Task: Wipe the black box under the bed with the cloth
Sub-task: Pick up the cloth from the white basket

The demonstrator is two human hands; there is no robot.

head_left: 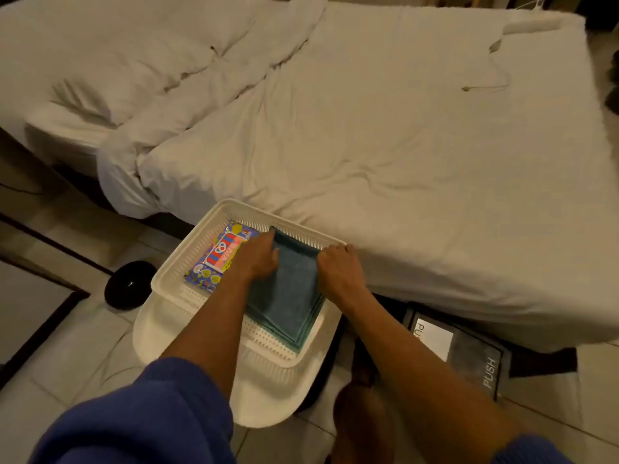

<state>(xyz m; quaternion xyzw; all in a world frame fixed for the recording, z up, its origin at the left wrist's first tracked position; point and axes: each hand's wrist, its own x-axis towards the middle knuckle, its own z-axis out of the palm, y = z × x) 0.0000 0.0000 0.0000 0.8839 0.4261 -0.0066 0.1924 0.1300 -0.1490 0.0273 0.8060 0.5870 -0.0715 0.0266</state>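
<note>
A stack of folded teal cloths (290,296) lies in a white slotted basket (207,236) on a white stool beside the bed. My left hand (259,257) rests on the stack's left edge, fingers curled at the top cloth. My right hand (338,272) presses on the stack's right edge, fingers bent. Whether either hand has a firm hold on a cloth is unclear. The black box (469,353), marked PUSH and bearing a white label, sticks out from under the bed at the right.
A colourful wipes packet (219,259) lies in the basket's left part. The white stool (268,396) stands on the tiled floor. A round black object (129,284) sits on the floor to the left. The bed (402,145) with its rumpled white duvet fills the upper view.
</note>
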